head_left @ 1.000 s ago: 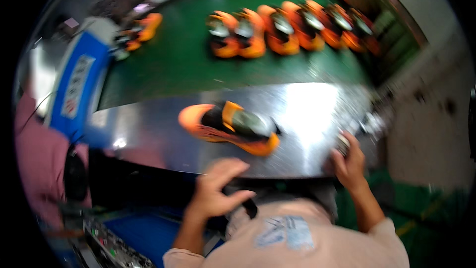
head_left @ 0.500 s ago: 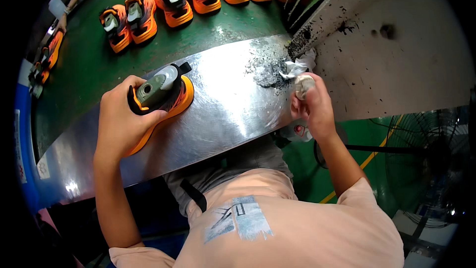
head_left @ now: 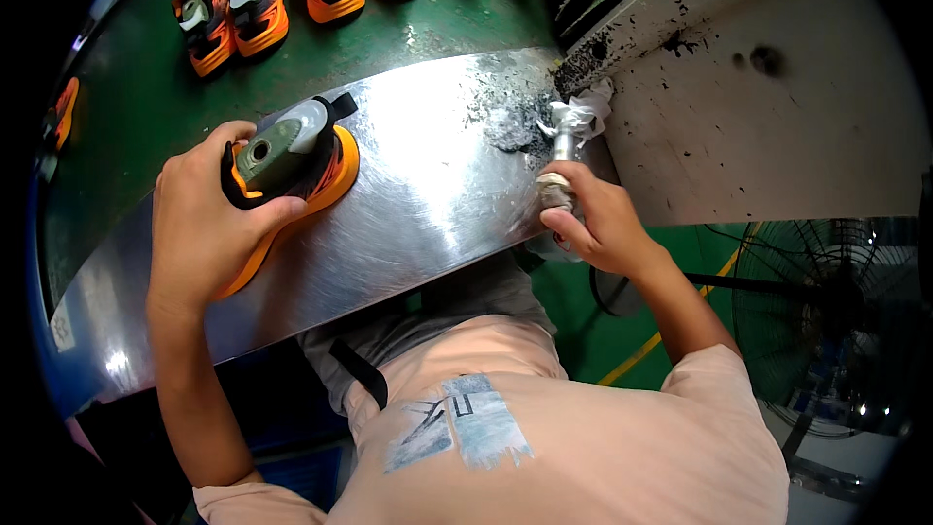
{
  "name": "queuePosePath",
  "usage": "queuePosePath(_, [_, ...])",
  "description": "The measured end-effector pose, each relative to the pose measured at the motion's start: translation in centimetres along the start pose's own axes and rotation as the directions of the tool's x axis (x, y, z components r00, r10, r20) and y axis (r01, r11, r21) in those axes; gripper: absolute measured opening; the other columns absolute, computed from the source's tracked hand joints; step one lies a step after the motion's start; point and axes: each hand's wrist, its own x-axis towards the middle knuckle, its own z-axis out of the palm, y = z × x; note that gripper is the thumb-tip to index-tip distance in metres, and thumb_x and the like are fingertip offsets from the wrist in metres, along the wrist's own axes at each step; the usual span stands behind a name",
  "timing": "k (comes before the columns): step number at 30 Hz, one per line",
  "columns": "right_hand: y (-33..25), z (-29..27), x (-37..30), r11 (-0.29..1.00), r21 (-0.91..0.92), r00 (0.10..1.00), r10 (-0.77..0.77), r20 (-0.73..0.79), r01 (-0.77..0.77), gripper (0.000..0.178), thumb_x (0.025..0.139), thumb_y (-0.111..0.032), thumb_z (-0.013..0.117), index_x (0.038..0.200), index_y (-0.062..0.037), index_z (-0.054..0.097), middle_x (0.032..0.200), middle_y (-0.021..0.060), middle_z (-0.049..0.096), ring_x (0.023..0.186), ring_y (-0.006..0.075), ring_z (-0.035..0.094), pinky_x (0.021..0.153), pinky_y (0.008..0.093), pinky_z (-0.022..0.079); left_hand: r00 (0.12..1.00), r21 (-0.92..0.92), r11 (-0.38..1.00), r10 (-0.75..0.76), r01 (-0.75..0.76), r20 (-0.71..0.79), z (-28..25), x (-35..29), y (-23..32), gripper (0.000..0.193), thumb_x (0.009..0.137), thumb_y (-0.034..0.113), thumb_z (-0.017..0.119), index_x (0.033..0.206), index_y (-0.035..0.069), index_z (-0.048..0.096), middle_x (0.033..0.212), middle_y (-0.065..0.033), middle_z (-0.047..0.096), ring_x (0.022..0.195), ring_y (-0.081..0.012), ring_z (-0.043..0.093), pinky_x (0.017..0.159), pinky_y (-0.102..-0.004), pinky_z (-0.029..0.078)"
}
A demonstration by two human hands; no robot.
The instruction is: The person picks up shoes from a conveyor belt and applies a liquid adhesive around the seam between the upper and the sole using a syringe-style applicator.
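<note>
My left hand (head_left: pixel 199 224) grips an orange and black sneaker (head_left: pixel 335 180), with the thumb along its near side and the fingers round the end close to me. The shoe stands on the metal-topped bench (head_left: pixel 408 224). A green and grey shoe last (head_left: pixel 272 154) fills its opening. My right hand (head_left: pixel 610 224) is closed round the wrapped, off-white handle of a short tool whose bare metal shaft (head_left: pixel 564 147) points away from me; its far end meets a crumpled white cloth (head_left: pixel 583 115), so the tool's kind is hidden.
Several more orange and black sneakers (head_left: pixel 258 10) with lasts line the green surface (head_left: pixel 408 34) beyond. Black scraps (head_left: pixel 515 126) lie near the cloth. A pale, stained panel (head_left: pixel 768 126) rises at the right. Below it stands a fan (head_left: pixel 826 292). Another sneaker (head_left: pixel 66 112) shows at the far left.
My right hand has turned, and the tool's metal shaft now shows beside the white cloth. The whole view has shifted. Another person's hand at the far left is no longer seen.
</note>
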Motion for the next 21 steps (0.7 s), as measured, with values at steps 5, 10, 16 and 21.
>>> queuePosePath(5, [-1.3, 0.4, -0.7, 0.706, 0.686, 0.984, 0.125, 0.127, -0.178, 0.041, 0.090, -0.035, 0.056, 0.119, -0.0067, 0.047, 0.073, 0.0071, 0.056, 0.057, 0.0162, 0.050, 0.053, 0.0260, 0.039, 0.989, -0.123, 0.982, 0.146, -0.141, 0.037, -0.4, -2.5, 0.0, 0.052, 0.050, 0.010, 0.080, 0.097, -0.001, 0.060, 0.092, -0.0176, 0.064, 0.087, -0.0322, 0.064, 0.081, -0.0335, 0.049])
queuePosePath(10, [0.7, -0.1, 0.2, 0.089, 0.986, 0.859, 0.507, 0.078, -0.142, 0.051, 0.095, -0.055, 0.032, 0.114, -0.0101, 0.048, 0.066, -0.0021, 0.042, 0.051, 0.0046, 0.030, 0.044, 0.0182, 0.026, 0.922, -0.145, 0.911, 0.384, -0.387, -0.046, 0.2, -5.9, 1.7, 0.048, 0.051, 0.008, 0.080, 0.095, 0.001, 0.062, 0.096, -0.0151, 0.062, 0.103, -0.0375, 0.059, 0.089, -0.0451, 0.047])
queuePosePath(16, [0.1, 0.1, 0.8, 0.242, 0.950, 0.835, 0.549, 0.035, -0.199, 0.046, 0.098, -0.049, 0.031, 0.115, -0.0103, 0.050, 0.067, -0.0011, 0.045, 0.052, 0.0054, 0.031, 0.046, 0.0191, 0.027, 0.898, -0.057, 0.906, 0.405, -0.420, -0.174, 0.9, -10.6, 0.3, 0.034, 0.076, 0.027, 0.065, 0.094, -0.003, 0.065, 0.094, -0.0165, 0.062, 0.093, -0.0346, 0.062, 0.086, -0.0478, 0.050])
queuePosePath(21, [-4.6, 1.1, 0.7, 0.648, 0.672, 0.905, 0.418, 0.079, -0.358, 0.053, 0.090, -0.057, 0.043, 0.110, -0.0082, 0.048, 0.064, 0.0010, 0.045, 0.050, 0.0045, 0.035, 0.044, 0.0188, 0.026, 0.865, -0.030, 0.898, 0.412, -0.438, -0.286, 2.7, -12.2, 0.4, 0.017, 0.078, 0.007, 0.058, 0.091, 0.001, 0.065, 0.093, -0.0108, 0.063, 0.092, -0.0272, 0.063, 0.084, -0.0401, 0.053])
